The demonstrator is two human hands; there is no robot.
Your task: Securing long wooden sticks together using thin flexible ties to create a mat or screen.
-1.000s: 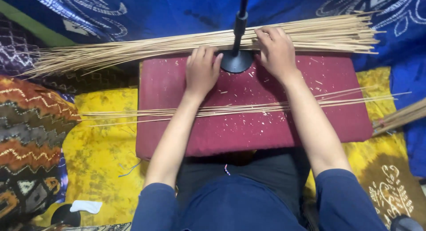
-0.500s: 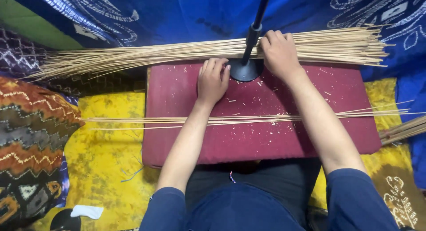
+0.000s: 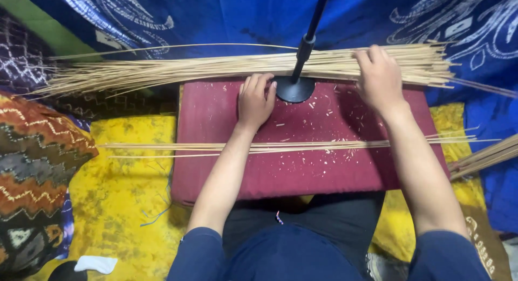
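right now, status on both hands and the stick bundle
Left hand flat on maroon cushion, empty. Right hand resting on the thin stick bundle. Black stand base between the hands.

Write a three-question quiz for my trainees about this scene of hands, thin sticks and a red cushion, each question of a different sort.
1. True or false: the right hand rests on the large bundle of sticks.
2. Which thing stands beside the left hand? A) a round black stand base B) a pair of scissors C) a cup
3. Fill in: a smaller row of sticks lies across the ____ cushion.

Key: 1 true; 2 A; 3 red.
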